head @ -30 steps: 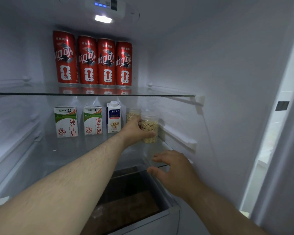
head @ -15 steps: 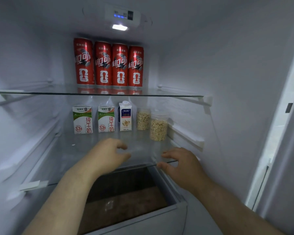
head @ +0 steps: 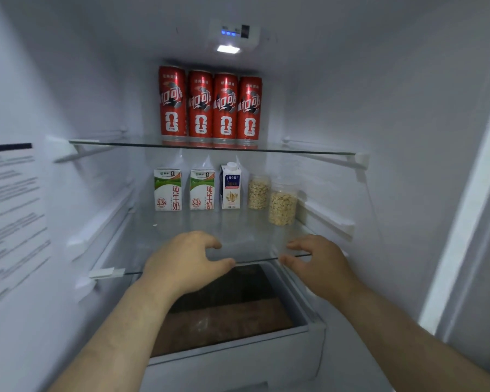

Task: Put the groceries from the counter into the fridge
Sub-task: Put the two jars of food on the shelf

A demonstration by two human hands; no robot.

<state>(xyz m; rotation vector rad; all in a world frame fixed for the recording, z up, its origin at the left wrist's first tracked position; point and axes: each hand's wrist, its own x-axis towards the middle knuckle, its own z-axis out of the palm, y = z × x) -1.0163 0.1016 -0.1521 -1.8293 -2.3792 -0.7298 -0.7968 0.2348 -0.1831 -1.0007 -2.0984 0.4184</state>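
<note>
Straight ahead, an open fridge [head: 379, 94] with white walls, lit by a lamp [head: 228, 49] in its ceiling. Four tall red cans [head: 210, 108] stand upright side by side at the back of the upper glass shelf [head: 309, 150]. Along the back of the lower glass shelf [head: 181, 230], from left to right, stand two green-and-white milk cartons [head: 167, 190], a taller white carton [head: 231, 186] with a blue label and a cap, and two clear jars of oats [head: 258, 192], the right jar nearer the front. The left hand [head: 186, 261] and right hand [head: 320, 264] are at this shelf's front edge, apart from the groceries. Their fingers are loosely curled and hold nothing; whether they touch the glass cannot be told. Below them is a white drawer [head: 232, 360], its dark inside showing. A printed sheet [head: 12, 216] is stuck to the left wall.
</note>
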